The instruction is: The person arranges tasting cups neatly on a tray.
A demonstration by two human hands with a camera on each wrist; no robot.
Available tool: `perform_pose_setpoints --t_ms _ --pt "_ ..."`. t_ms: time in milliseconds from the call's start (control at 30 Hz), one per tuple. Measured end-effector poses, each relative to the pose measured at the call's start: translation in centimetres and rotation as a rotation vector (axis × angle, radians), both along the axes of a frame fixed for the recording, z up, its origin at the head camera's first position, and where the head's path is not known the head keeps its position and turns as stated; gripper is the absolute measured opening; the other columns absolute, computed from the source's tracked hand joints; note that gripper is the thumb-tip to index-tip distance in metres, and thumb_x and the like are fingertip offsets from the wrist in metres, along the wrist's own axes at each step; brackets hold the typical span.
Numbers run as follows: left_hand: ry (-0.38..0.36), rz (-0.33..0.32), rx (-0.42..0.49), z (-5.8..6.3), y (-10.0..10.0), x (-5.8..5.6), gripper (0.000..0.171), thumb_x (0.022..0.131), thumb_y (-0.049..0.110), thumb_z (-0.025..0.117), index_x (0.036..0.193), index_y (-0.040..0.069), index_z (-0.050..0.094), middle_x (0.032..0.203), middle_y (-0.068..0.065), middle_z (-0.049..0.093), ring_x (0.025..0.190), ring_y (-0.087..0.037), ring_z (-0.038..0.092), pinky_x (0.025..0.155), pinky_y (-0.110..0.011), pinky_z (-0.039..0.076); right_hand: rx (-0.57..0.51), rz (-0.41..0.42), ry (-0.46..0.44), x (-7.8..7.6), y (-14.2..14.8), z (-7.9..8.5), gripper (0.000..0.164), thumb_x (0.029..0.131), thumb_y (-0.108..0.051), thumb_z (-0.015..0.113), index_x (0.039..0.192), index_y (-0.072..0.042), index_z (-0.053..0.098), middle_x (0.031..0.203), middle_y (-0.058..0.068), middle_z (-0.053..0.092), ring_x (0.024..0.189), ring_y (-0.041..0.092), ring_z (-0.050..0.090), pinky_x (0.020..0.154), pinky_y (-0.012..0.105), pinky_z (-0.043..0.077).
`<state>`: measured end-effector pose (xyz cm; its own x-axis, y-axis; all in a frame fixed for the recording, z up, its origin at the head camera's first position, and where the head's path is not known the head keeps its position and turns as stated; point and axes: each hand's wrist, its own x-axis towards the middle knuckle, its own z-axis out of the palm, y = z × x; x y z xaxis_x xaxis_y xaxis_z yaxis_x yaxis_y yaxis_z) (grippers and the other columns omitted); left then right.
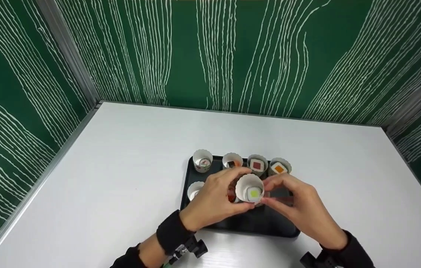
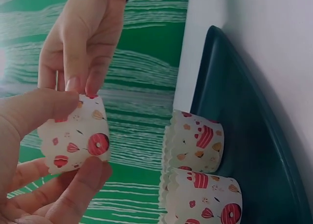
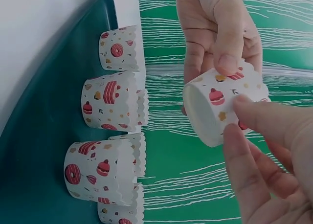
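A white paper baking cup (image 1: 247,182) with a scalloped rim is held above the tray, tilted so its inside shows in the head view. Inside it sits a white rounded block (image 1: 254,194) with a yellow-green square. My left hand (image 1: 212,197) grips the cup from the left, thumb and fingers curled round its wall. From the right, my right hand (image 1: 301,197) pinches the wall between thumb and fingers. Red cakes and doughnuts are printed on the cup's outside (image 2: 80,136), seen in the left wrist view.
Below the hands lies a black tray (image 1: 244,225) on a white table (image 1: 102,178). Several similar cups stand on it, among them one at the back left (image 1: 202,168); some hold marked white blocks, such as an orange-marked one (image 1: 279,168). Green, white-streaked panels (image 1: 184,56) enclose the table.
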<state>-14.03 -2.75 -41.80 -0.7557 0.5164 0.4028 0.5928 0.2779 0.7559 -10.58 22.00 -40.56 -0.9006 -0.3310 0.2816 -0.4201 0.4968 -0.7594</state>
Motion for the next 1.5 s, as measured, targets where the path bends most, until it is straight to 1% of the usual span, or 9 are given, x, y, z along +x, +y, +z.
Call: perform_pose_setpoints --t_ms 167,300,533,667,833,967,1133,1267,1500 --pt "0.051 -0.036 -0.089 0.4 0.3 0.1 0.067 0.087 0.017 0.091 0.146 0.01 0.062 0.137 -0.007 0.068 0.109 -0.015 0.064 0.089 -0.022 0.057 0.016 0.02 0.149 0.2 0.5 -0.3 0.037 0.09 0.001 0.082 0.109 -0.031 0.077 0.125 -0.007 0.074 0.114 -0.001 0.071 0.08 0.022 0.064" --pt "0.087 -0.067 -0.154 0.9 0.7 0.0 0.067 0.086 0.018 0.09 0.146 0.01 0.062 0.133 -0.009 0.067 0.112 -0.018 0.064 0.097 -0.026 0.055 0.003 0.052 0.216 0.4 1.1 -0.4 0.044 0.087 0.009 0.082 0.11 -0.028 0.08 0.123 -0.004 0.075 0.112 -0.001 0.071 0.077 0.018 0.062" --pt "0.116 -0.091 -0.233 1.5 1.5 -0.2 0.062 0.088 0.02 0.088 0.144 0.01 0.062 0.132 -0.008 0.065 0.121 -0.019 0.065 0.107 -0.029 0.054 -0.008 0.105 0.204 0.9 2.4 -0.3 0.042 0.091 0.007 0.08 0.117 -0.026 0.08 0.126 -0.002 0.075 0.115 0.003 0.072 0.085 0.019 0.062" --pt "0.153 -0.099 -0.273 1.8 2.1 -0.4 0.057 0.088 0.02 0.086 0.139 0.011 0.063 0.133 -0.006 0.065 0.121 -0.018 0.064 0.107 -0.029 0.054 0.004 0.13 0.19 1.3 3.1 -0.2 0.041 0.092 0.005 0.079 0.119 -0.026 0.08 0.128 -0.003 0.073 0.112 0.005 0.073 0.087 0.017 0.061" --pt "0.178 -0.118 -0.321 2.3 2.9 -1.2 0.055 0.088 0.02 0.085 0.137 0.011 0.063 0.132 -0.007 0.065 0.117 -0.019 0.064 0.102 -0.027 0.055 0.004 0.156 0.202 2.0 4.2 -0.5 0.04 0.091 0.006 0.079 0.117 -0.025 0.08 0.123 -0.001 0.072 0.107 0.007 0.071 0.085 0.018 0.061" --pt "0.159 -0.13 -0.393 2.9 3.7 -1.9 0.056 0.089 0.022 0.084 0.139 0.013 0.062 0.134 -0.007 0.065 0.116 -0.018 0.064 0.099 -0.028 0.056 0.04 0.132 0.214 2.7 5.1 -0.6 0.041 0.09 0.006 0.081 0.114 -0.027 0.079 0.118 -0.003 0.073 0.104 0.005 0.071 0.083 0.017 0.06" --pt "0.123 -0.16 -0.506 3.7 5.1 -2.9 0.059 0.089 0.024 0.083 0.143 0.016 0.061 0.135 -0.007 0.066 0.118 -0.017 0.063 0.095 -0.027 0.056 0.102 0.075 0.191 3.7 6.2 -0.6 0.042 0.09 0.0 0.083 0.118 -0.031 0.076 0.116 -0.011 0.074 0.106 0.003 0.07 0.082 0.021 0.062" --pt "0.146 -0.186 -0.544 4.0 7.0 -3.7 0.058 0.089 0.023 0.084 0.141 0.016 0.062 0.13 -0.004 0.067 0.113 -0.015 0.063 0.089 -0.024 0.055 0.135 0.041 0.192 4.4 7.3 -0.5 0.045 0.089 0.0 0.085 0.12 -0.031 0.075 0.115 -0.012 0.075 0.106 0.002 0.07 0.083 0.02 0.061" --pt "0.199 -0.207 -0.674 3.8 10.4 -4.2 0.052 0.089 0.027 0.085 0.136 0.017 0.064 0.128 -0.003 0.064 0.112 -0.013 0.061 0.089 -0.022 0.055 0.155 -0.052 0.223 5.5 9.4 0.1 0.049 0.086 0.004 0.086 0.121 -0.028 0.076 0.115 -0.012 0.076 0.106 0.0 0.07 0.089 0.01 0.056"
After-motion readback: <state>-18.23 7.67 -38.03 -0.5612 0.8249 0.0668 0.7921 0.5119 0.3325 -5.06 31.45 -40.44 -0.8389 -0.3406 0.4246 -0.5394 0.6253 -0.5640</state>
